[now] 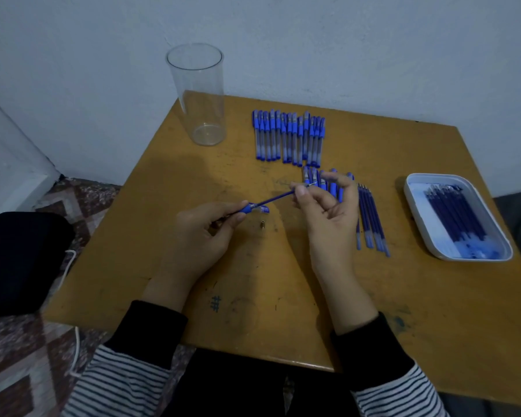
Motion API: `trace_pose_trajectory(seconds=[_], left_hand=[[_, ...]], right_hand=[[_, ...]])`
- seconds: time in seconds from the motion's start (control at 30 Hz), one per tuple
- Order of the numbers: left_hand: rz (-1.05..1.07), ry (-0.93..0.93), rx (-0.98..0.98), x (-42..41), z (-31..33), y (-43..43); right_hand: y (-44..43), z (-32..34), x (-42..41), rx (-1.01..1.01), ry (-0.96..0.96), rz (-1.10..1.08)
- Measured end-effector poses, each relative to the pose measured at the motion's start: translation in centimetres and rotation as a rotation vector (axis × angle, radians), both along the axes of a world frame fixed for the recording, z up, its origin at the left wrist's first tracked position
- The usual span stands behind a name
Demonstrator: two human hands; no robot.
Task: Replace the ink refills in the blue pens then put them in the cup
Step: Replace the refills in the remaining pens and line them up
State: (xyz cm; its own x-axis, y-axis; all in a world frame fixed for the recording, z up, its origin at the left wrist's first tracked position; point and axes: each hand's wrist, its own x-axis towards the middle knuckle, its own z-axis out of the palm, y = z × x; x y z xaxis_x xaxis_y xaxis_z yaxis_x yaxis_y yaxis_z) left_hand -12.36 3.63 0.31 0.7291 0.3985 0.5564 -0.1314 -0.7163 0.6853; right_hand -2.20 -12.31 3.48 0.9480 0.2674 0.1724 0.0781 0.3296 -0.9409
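Head view. Grips a blue plastic pen barrel (248,208) in the left hand (202,236), fingers curled round it, just above the middle of the brown wooden table (253,281). Pinches a thin dark-blue ink refill (275,200) near its metal point between thumb and forefinger of the right hand (328,212), other fingers loosely spread. Holds refill and barrel on one slanted line, from the barrel's mouth at lower left up to the right fingertips, with the refill's far end apparently inside the barrel. Probably calls for a straight slide along that axis, worked by the right hand. Has the tall clear plastic cup (197,94) well apart at far left, no pens in it, and a small brass tip (262,224) lying near the barrel.
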Motion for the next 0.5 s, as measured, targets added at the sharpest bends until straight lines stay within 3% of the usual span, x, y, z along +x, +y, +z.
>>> trace_pose_trajectory(seconds=[0.23,0.5], left_hand=[[-0.004,-0.012,-0.031,0.0,0.0,-0.1],[0.004,-0.074,0.012,1.1,0.8,-1.4]], right_hand=[[-0.1,-0.2,-0.3,-0.149,-0.189,-0.153],[-2.4,0.3,0.8,-0.03,-0.072,-0.255]])
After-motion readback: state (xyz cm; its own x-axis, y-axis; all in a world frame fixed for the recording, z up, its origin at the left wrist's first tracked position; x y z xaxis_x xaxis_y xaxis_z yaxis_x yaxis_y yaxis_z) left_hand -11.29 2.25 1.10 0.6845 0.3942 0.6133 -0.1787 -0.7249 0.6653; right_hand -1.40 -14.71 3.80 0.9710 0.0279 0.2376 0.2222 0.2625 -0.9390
